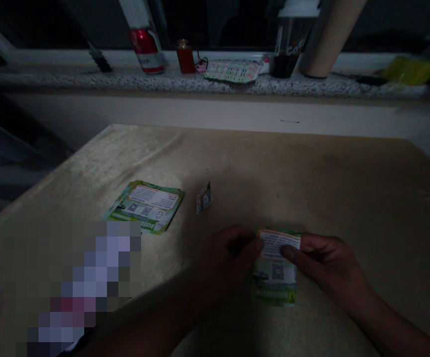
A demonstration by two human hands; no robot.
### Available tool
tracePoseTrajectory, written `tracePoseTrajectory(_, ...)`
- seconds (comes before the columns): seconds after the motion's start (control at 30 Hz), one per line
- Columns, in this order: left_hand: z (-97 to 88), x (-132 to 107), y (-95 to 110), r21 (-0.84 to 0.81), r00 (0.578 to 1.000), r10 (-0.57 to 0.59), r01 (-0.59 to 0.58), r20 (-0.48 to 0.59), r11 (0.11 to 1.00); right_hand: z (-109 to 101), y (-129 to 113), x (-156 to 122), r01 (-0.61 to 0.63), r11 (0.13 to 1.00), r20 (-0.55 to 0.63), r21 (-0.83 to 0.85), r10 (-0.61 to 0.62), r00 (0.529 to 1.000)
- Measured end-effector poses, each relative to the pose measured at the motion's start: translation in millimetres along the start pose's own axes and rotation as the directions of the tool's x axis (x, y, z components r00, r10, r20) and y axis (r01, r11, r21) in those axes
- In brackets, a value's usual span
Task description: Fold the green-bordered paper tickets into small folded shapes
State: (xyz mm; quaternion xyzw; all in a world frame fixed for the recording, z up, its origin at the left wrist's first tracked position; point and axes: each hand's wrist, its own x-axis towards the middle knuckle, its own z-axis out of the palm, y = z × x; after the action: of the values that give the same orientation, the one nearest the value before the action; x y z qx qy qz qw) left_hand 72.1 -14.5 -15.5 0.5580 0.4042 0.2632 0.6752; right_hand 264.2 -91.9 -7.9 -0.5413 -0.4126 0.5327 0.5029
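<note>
In the head view, you hold a green-and-white printed packet [277, 272] between your two hands, low and right of centre over the pale tabletop [311, 178]. Your left hand [230, 250] is curled, pinching the packet's upper left edge with the thumb on its printed face. Your right hand [322, 260] grips the upper right edge, its thumb also lying on that face and the fingers tucked behind. The printed panel and a square code face you; whether the lower end touches the table, you cannot tell. Left of your hands lies a loose stack of similar green packets [148, 203], slightly fanned, and just right of it sits a small creased piece [204, 198], apart from both the stack and your left hand. A pixelated patch covers the lower left. Beyond the table, the speckled sill [178, 85] bears, from left to right, a red can [146, 52], a small red bottle [185, 57], a patterned flat pack [233, 71], a dark-filled cup [287, 47] with a white lid, a tan cylinder [330, 39] and a yellow item [410, 69].
</note>
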Motion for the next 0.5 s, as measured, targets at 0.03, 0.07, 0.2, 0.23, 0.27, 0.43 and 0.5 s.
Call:
tracePoseTrajectory(0.03,0.2,0,0,0.006,1.0,0.013,-0.013,-0.009,1.0,0,0,0,-0.006,1.0,0.006,0.002,0.006,1.0)
tracePoseTrajectory(0.07,0.5,-1,0,0.011,1.0,0.023,-0.023,-0.017,1.0,0,0,0,-0.01,1.0,0.01,0.002,0.01,1.0)
tracePoseTrajectory(0.2,1.5,-1,1,0.077,0.999,0.038,-0.035,-0.032,0.996,1,4,-1,-0.009,0.998,0.007,-0.066,0.01,1.0)
tracePoseTrajectory(0.23,1.3,-1,2,0.112,0.998,0.04,-0.036,-0.037,0.993,1,5,-2,0.002,0.994,-0.004,-0.113,-0.003,1.0)
tracePoseTrajectory(0.27,0.8,0,2,0.161,0.998,0.045,-0.037,-0.042,0.986,1,7,-2,0.025,0.984,-0.027,-0.174,-0.03,0.999)
tracePoseTrajectory(0.43,-6.4,12,3,0.64,0.986,0.156,-0.087,-0.051,0.763,-8,7,0,0.245,0.725,-0.044,-0.644,-0.355,0.934)
tracePoseTrajectory(0.5,-8.9,16,2,0.798,0.973,0.231,-0.136,-0.004,0.587,-13,4,1,0.386,0.553,0.107,-0.738,-0.469,0.877)
